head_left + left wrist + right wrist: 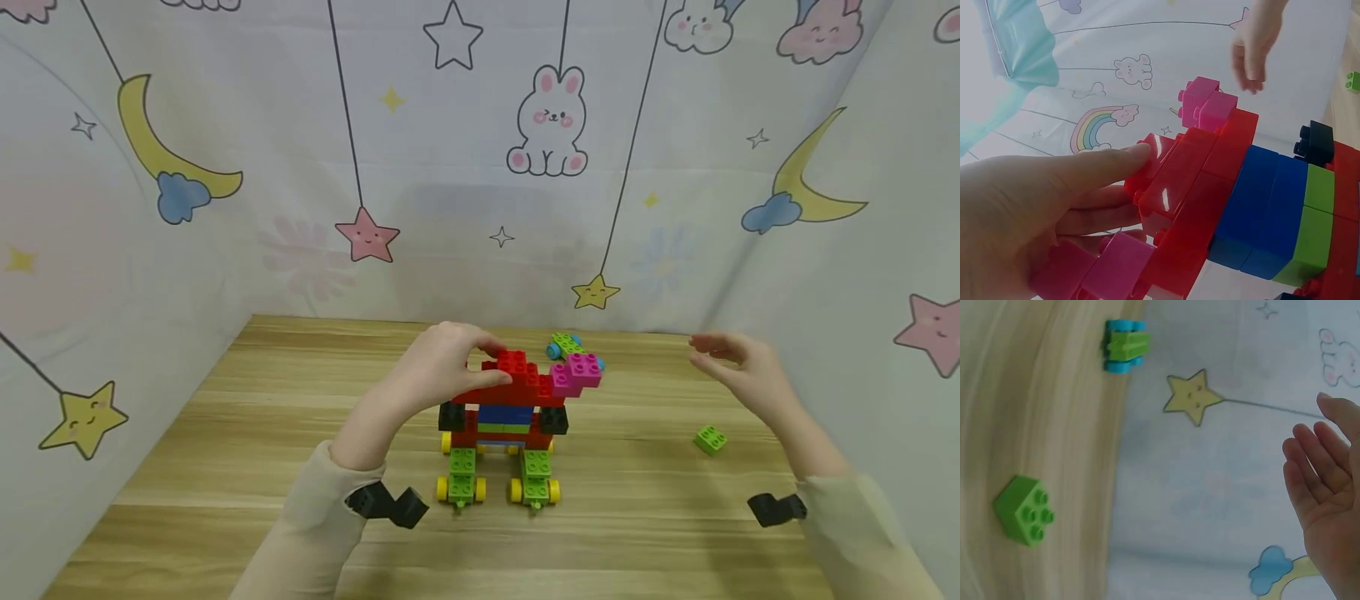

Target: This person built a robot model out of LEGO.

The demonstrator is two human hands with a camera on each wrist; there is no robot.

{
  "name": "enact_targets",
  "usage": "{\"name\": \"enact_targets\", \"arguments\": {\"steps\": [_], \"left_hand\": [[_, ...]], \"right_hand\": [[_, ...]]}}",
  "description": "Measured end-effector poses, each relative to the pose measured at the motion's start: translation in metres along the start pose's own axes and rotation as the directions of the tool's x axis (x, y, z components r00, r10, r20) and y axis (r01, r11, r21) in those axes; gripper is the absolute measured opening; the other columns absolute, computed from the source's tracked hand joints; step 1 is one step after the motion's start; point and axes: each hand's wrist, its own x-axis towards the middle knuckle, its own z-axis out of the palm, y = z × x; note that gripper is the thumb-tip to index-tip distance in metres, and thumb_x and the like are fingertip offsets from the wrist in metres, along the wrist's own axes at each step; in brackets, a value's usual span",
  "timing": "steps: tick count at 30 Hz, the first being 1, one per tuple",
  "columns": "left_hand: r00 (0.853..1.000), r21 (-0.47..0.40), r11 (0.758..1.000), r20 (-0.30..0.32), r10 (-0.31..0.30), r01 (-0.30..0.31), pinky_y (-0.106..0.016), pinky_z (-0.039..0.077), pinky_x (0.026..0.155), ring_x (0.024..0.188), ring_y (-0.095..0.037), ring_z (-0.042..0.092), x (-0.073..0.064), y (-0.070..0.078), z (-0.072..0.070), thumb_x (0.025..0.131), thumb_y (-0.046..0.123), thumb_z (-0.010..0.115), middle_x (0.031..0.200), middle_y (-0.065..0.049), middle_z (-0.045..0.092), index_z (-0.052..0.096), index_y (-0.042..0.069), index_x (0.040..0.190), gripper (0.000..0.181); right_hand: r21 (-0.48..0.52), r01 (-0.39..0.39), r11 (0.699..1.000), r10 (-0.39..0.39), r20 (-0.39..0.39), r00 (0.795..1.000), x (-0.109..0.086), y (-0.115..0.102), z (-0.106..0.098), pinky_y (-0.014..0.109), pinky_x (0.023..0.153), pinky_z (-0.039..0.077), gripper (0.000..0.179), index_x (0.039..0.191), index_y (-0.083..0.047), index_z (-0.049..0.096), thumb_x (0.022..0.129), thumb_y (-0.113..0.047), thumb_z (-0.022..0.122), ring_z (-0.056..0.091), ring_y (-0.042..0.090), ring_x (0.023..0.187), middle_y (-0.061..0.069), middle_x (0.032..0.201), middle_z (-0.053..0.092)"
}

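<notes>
A model built of toy bricks stands on the table, with a row of red bricks (528, 385) across its top. My left hand (438, 362) grips the raised red brick (1155, 150) at its top, thumb on one side and fingers on the other. Pink bricks (576, 372) stick out at the model's right end, and more pink bricks (1110, 265) show by my left fingers. Below are blue bricks (506, 413), black bricks (553, 419) and green bricks (536, 467) on yellow wheels. Off to the right, my right hand (742, 367) is raised above the table, holding nothing, fingers loosely bent.
One loose green brick (710, 440) lies on the wooden table (630, 517), below my right hand. Behind the model is a small green brick car (566, 345) with blue wheels. A printed cloth (450, 167) hangs along the table's back and sides.
</notes>
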Motion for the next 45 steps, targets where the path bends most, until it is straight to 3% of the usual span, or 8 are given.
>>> {"name": "enact_targets", "arguments": {"steps": [5,9,12,18,21,28,35,45], "left_hand": [[1.000,-0.015,1.000,0.009,-0.027,0.027,-0.038,0.053,0.092,0.104,-0.021,0.065,0.001,0.000,0.001,0.086,0.034,0.076,0.109,-0.003,0.073,0.073,0.011,0.114,0.037],[0.999,-0.024,0.999,0.022,-0.043,0.043,-0.039,0.053,0.093,0.104,-0.021,0.066,0.003,0.001,0.001,0.085,0.034,0.077,0.109,-0.003,0.074,0.073,0.010,0.113,0.037],[0.998,-0.032,0.998,0.031,-0.055,0.056,-0.038,0.053,0.092,0.103,-0.020,0.066,0.004,0.001,0.000,0.084,0.034,0.077,0.108,-0.003,0.074,0.074,0.011,0.114,0.038],[0.996,-0.040,0.996,0.044,-0.074,0.076,-0.037,0.053,0.092,0.104,-0.020,0.065,0.004,0.001,-0.001,0.084,0.035,0.077,0.109,-0.003,0.074,0.074,0.012,0.115,0.039],[0.996,-0.044,0.996,0.044,-0.077,0.079,-0.037,0.053,0.092,0.104,-0.021,0.066,0.004,0.001,-0.001,0.084,0.035,0.077,0.110,-0.003,0.074,0.074,0.012,0.115,0.039],[0.996,-0.036,0.996,0.048,-0.080,0.082,-0.037,0.053,0.091,0.103,-0.020,0.066,0.005,0.000,-0.002,0.084,0.035,0.077,0.109,-0.003,0.074,0.073,0.012,0.116,0.039],[0.996,-0.031,0.996,0.050,-0.076,0.078,-0.037,0.053,0.092,0.104,-0.020,0.066,0.005,0.001,-0.003,0.085,0.035,0.076,0.110,-0.004,0.074,0.073,0.011,0.116,0.039],[0.995,-0.039,0.996,0.056,-0.077,0.079,-0.036,0.053,0.093,0.104,-0.020,0.066,0.005,0.003,-0.004,0.084,0.035,0.077,0.111,-0.004,0.073,0.073,0.011,0.117,0.040]], "right_hand": [[-0.020,-0.100,0.995,0.101,0.051,0.994,-0.017,0.038,-0.001,0.006,0.071,0.045,0.038,0.124,0.004,0.061,0.094,-0.020,0.066,0.050,-0.021,0.086,0.001,0.107,0.069],[-0.047,-0.170,0.984,0.174,0.110,0.979,-0.028,0.060,0.000,0.008,0.070,0.047,0.044,0.125,0.006,0.060,0.094,-0.025,0.066,0.048,-0.022,0.084,0.027,0.117,0.065],[-0.101,-0.206,0.973,0.220,0.153,0.963,-0.034,0.072,0.001,0.012,0.071,0.048,0.047,0.126,0.005,0.061,0.093,-0.029,0.068,0.052,-0.016,0.086,0.027,0.119,0.064],[-0.181,-0.241,0.954,0.276,0.210,0.938,-0.044,0.091,0.005,0.037,0.081,0.053,0.053,0.126,0.004,0.061,0.091,-0.036,0.069,0.063,0.036,0.103,0.027,0.120,0.065],[-0.159,-0.253,0.954,0.285,0.233,0.930,-0.048,0.097,0.008,0.041,0.082,0.053,0.055,0.127,0.007,0.059,0.091,-0.033,0.069,0.060,0.044,0.106,0.029,0.121,0.063],[-0.149,-0.274,0.950,0.306,0.283,0.909,-0.055,0.107,0.013,0.028,0.074,0.053,0.059,0.126,0.010,0.057,0.088,-0.031,0.074,0.064,0.040,0.101,0.030,0.120,0.063],[-0.174,-0.262,0.949,0.307,0.325,0.895,-0.059,0.116,0.020,0.031,0.070,0.054,0.057,0.121,0.011,0.061,0.082,-0.027,0.079,0.069,0.030,0.089,0.027,0.109,0.068],[-0.176,-0.246,0.953,0.293,0.341,0.893,-0.061,0.117,0.025,0.022,0.066,0.051,0.057,0.114,0.013,0.063,0.076,-0.024,0.083,0.064,0.019,0.084,0.023,0.102,0.069]]}}
